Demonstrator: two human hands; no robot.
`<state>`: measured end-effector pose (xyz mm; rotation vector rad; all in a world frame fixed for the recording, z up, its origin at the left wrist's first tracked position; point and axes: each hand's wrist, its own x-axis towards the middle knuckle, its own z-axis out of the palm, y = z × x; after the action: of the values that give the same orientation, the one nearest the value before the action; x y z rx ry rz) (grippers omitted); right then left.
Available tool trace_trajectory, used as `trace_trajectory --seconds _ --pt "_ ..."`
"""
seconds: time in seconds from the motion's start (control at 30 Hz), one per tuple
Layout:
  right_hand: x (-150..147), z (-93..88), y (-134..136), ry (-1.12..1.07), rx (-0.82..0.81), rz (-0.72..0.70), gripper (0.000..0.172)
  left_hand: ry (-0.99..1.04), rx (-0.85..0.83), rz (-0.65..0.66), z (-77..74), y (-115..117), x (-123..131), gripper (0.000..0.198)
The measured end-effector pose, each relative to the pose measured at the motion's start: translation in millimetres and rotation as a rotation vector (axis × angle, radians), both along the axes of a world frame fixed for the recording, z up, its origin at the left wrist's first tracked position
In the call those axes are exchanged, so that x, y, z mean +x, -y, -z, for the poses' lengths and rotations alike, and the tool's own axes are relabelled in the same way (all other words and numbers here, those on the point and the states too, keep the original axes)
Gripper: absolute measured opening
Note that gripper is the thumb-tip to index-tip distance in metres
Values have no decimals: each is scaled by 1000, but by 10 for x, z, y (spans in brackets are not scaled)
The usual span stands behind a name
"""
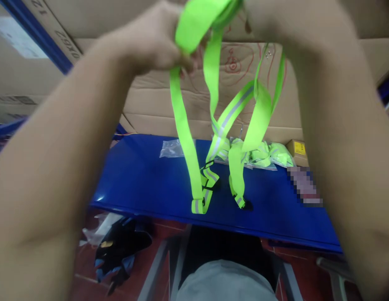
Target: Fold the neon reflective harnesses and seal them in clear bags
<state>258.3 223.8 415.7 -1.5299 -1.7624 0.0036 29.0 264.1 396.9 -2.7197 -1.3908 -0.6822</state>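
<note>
A neon-yellow reflective harness [183, 125] of flat straps with grey stripes and black buckles hangs in front of me. My left hand [165, 39] is closed around its upper band on the left. At the top edge of the view, my right hand [263, 21] grips the harness's other side; blur and the frame edge hide most of its fingers. Between the hands the wide band folds over itself. Lower straps loop and cross, and their buckled ends dangle over the blue table [144, 175].
Clear bags with neon-yellow straps [260, 154] lie along the table's back, near a small brown box [298, 151]. A flat plastic bag [174, 148] is to their left. Cardboard [157, 104] with red drawings stands behind. Below left, a dark bundle [122, 246] rests on the floor.
</note>
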Motion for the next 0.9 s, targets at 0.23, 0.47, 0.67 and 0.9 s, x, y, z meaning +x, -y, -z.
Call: trace_trajectory --seconds 0.23,0.47,0.67,0.9 --pt "155 843 -619 164 -111 47 21 -49 -155 -49 1257 -675 -105 47" --pt "179 1171 -925 169 -201 33 22 65 -96 -67 2271 100 350 42" --pt "199 1181 -968 154 -173 10 18 18 -286 -40 2888 473 516 35" --pt "163 946 -510 100 -244 -97 8 139 -208 0 2789 661 569 20"
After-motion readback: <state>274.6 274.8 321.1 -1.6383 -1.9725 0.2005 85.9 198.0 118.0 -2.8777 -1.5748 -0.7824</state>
